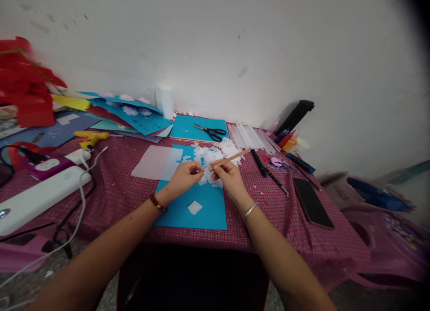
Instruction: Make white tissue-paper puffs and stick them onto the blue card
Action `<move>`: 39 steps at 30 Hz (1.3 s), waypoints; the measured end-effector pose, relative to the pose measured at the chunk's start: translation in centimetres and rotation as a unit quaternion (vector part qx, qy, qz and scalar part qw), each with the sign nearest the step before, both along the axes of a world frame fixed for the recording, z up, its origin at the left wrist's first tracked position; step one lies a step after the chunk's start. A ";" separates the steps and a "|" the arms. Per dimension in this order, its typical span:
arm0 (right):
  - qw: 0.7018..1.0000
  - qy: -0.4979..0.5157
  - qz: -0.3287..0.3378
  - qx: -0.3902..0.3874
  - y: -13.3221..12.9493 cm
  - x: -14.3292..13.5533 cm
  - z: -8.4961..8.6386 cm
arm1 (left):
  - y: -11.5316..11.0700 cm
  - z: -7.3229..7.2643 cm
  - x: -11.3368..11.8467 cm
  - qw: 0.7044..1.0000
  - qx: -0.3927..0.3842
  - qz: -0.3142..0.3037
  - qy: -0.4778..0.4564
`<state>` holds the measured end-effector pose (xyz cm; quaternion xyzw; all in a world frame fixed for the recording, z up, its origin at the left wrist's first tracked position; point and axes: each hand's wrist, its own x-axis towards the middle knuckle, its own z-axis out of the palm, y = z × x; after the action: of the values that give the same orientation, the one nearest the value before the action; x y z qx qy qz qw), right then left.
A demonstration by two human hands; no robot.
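Near the middle of the frame, I see the person's right hand point(229, 174) pinching a thin wooden stick point(237, 156) between thumb and fingers. The stick slants up to the right, its lower end close to the left fingertips. The left hand point(186, 175) has thumb and fingertips drawn together just beside that end; whether a scrap is caught between them, I cannot tell. Both hands are above a blue sheet point(208, 218), beside a loose heap of white paper pieces point(228, 147) that spreads over its upper part. One white square point(195, 207) lies by itself lower down on the sheet.

To the left of the heap, a pale translucent sheet point(149, 161) overlaps the blue one. Above, black-handled scissors point(215, 132) rest on a stack of blue paper point(183, 124), with pale strips point(250, 137) to their right. A black marker point(258, 162) and a patterned pen point(277, 182) lie right of the hands, and a dark phone point(312, 202) farther right. On the left of the frame are a yellow glue gun point(91, 138), a white power strip point(43, 198) and, upper left, blue cards with pale pink flowers point(139, 121). A red checked cloth point(117, 199) covers the table.
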<state>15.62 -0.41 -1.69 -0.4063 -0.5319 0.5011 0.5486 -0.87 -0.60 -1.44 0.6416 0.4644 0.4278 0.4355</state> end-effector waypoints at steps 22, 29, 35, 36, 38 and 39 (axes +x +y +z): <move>1.000 0.008 0.014 0.017 0.1 0.1 -0.3 | 0.2 -0.2 -0.1 1.000 0.024 0.010 0.008; 0.999 0.000 0.024 0.022 0.0 0.0 -0.3 | -0.1 0.3 -0.1 0.999 0.013 0.010 0.051; 0.999 -0.007 0.024 0.021 0.1 0.1 -0.5 | 0.0 0.1 -0.2 0.998 0.019 0.011 0.057; 1.000 -0.011 0.021 0.019 0.1 0.1 -0.5 | 0.0 0.1 -0.2 0.998 0.020 0.012 0.061; 1.000 -0.016 0.018 0.017 0.1 0.0 -0.5 | 0.0 0.1 -0.2 0.997 0.020 0.008 0.067; 1.000 -0.017 0.018 0.018 0.1 0.0 -0.4 | 0.0 0.2 -0.2 0.997 0.021 0.006 0.069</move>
<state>15.63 -0.28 -2.14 -0.3953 -0.5572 0.4939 0.5378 -1.11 -0.58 -1.28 0.6752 0.4884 0.3951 0.3866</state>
